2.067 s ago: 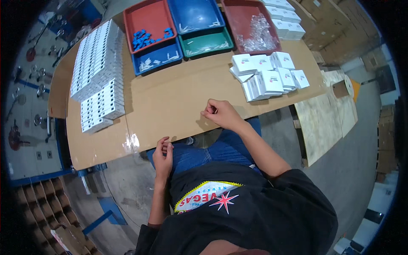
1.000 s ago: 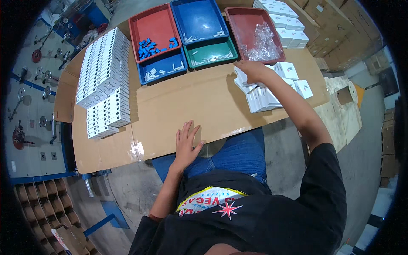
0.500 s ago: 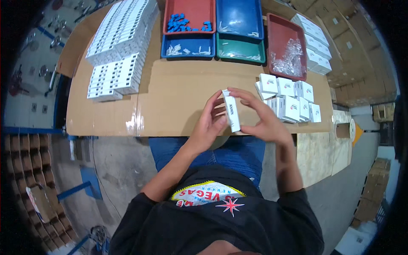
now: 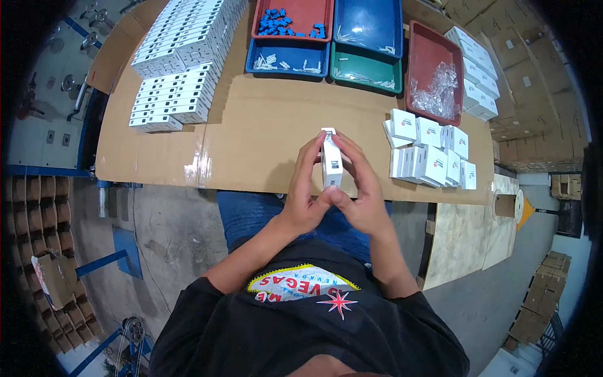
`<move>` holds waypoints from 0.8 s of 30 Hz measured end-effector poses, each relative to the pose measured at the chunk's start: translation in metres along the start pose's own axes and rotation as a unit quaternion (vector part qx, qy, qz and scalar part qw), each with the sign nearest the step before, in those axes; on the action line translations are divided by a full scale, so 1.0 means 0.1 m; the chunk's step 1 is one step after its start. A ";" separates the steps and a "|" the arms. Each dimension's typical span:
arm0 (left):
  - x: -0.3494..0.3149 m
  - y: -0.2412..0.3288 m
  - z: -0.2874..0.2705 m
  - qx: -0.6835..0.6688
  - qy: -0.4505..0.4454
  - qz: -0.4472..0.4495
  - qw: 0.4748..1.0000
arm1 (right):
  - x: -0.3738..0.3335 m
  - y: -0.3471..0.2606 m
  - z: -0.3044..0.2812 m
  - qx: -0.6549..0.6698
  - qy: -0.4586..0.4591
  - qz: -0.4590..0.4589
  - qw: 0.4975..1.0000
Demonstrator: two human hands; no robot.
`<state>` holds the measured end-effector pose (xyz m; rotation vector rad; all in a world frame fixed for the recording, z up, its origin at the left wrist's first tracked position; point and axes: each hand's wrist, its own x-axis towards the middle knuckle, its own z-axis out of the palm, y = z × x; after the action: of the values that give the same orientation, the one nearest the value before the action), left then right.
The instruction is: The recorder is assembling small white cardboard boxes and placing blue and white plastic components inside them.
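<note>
Between my two hands a small white box (image 4: 331, 159) stands on edge, its narrow side facing up, above the table's near edge. My left hand (image 4: 307, 188) presses on its left side, with the thumb at the near end. On the other side my right hand (image 4: 360, 191) wraps it the same way, fingertips meeting the left ones at the far end. Both hands are closed on the box. Off to the right lies a cluster of similar white boxes (image 4: 433, 164), some upright and some leaning.
Tall rows of white boxes (image 4: 173, 94) fill the table's left. At the back are a red tray (image 4: 293, 39) of blue parts, a blue tray (image 4: 287, 49) and a green tray (image 4: 366, 63) of small white pieces, and a dark red tray (image 4: 422, 63) of clear plastic pieces. More white boxes (image 4: 480, 75) stand behind.
My right hand has moved left and closed against the box, its fingers now meeting my left hand's. The box has turned more upright. The whole view has shifted slightly.
</note>
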<state>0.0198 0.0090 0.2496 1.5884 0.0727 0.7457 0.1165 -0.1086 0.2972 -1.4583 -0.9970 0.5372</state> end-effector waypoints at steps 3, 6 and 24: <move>-0.03 0.04 0.06 -0.016 0.028 0.021 0.999 | -0.01 0.03 0.14 -0.050 0.064 -0.024 0.996; 0.00 0.21 0.07 -0.119 0.070 -0.078 0.987 | 0.03 0.00 0.08 -0.133 0.018 -0.096 0.986; 0.10 0.29 -0.13 -0.320 -0.012 -0.412 0.853 | 0.09 0.08 -0.10 -0.247 -0.035 -0.126 0.960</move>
<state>0.0106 0.0201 0.2797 0.7866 0.4181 0.0355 0.1314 -0.1061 0.2933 -1.7194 -1.4206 0.1560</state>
